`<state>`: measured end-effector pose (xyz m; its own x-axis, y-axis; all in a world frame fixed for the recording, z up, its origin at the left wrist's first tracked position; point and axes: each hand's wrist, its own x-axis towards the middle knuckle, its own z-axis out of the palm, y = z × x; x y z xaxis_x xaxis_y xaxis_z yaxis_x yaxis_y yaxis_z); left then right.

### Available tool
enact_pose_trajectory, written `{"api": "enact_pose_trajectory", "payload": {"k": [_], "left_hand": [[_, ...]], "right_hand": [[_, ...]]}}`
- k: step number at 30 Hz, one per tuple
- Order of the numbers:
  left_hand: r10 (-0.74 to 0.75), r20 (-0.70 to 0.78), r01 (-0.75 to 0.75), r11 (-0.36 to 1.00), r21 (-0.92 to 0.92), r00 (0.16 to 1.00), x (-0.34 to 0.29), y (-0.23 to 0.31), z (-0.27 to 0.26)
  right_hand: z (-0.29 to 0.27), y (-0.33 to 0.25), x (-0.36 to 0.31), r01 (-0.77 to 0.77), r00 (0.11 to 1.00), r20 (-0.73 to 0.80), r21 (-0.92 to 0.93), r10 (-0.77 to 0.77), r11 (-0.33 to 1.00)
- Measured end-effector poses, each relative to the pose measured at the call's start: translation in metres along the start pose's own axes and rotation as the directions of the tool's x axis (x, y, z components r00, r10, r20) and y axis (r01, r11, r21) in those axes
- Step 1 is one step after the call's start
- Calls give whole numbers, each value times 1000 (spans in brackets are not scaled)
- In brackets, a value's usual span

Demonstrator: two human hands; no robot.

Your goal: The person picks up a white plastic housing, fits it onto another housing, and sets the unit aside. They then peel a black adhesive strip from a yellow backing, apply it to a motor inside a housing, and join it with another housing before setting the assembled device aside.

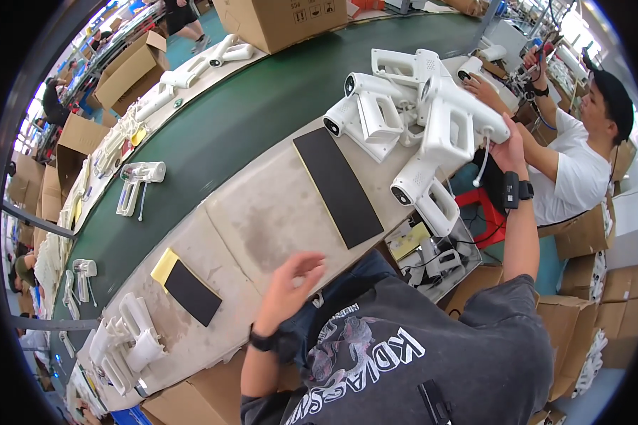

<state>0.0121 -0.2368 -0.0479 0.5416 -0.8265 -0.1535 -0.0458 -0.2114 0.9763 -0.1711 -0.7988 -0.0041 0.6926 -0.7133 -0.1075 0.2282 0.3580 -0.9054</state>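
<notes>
My right hand is closed on the near end of a white gun-shaped appliance housing with a loop handle. A short white cord hangs from that end. The housing rests on or just above a pile of similar white housings at the right end of the worktable. My left hand hovers over the table's near edge, its fingers apart and loosely bent, with nothing in it. Beyond it lies a long black pad with a yellowish edge. One more white housing sits at the table's front corner.
A green conveyor belt runs behind the worktable, carrying a few white half-housings. A smaller black pad and stacked white shells lie to the left. At right, a co-worker reaches toward the pile's far side. Cardboard boxes stand around.
</notes>
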Motion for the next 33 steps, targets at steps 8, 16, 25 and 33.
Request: {"api": "enact_pose_trajectory", "payload": {"k": [8,16,25,33], "left_hand": [[529,431,-670,438,599,731,119,-14,176],[574,276,-552,386,739,771,157,-18,187],[544,302,-587,483,650,783,187,-15,155],[507,157,-477,599,643,847,141,-15,160]], "right_hand": [[-1,51,26,-160,987,-47,-138,155,977],[3,46,17,-205,979,-11,-147,206,968],[34,78,42,-247,959,76,-240,272,939],[48,71,46,-159,987,-94,-519,129,840]]}}
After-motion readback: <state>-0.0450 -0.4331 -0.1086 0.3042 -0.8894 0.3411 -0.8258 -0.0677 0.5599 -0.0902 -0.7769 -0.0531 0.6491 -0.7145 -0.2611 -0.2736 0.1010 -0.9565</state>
